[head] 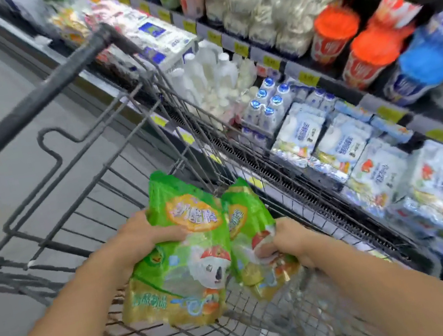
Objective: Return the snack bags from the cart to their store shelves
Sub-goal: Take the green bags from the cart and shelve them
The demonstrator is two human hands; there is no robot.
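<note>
Lifting out of the cart [114,169], two green snack bags were seen held side by side, one to each hand, over the wire basket. The larger-looking bag [179,252] was gripped by the left hand [149,234], the thumb laid across its printed front and the fingers tucked out of sight behind, so the pack was kept upright and its label readable. The second green bag [252,239] was pinched at its lower front by the right hand [283,241], the fingers curled into the crinkled film; a firmer clutch was probably needed there because the film looked slack and slippery. The two bags were touching along their inner edges, and both were held clear of the cart's mesh floor, close against its right-hand wall. That side was judged to be favoured because the chilled shelves [355,126] stood just beside it, stocked with white and blue pouches [302,130], small bottles [264,101] and orange-lidded tubs [338,28]. No matching green packs could be made out on the shelves, and much of the display was blurred. The step in hand was taken to be the carrying-off of both bags at once; neither had been shelved yet.
</note>
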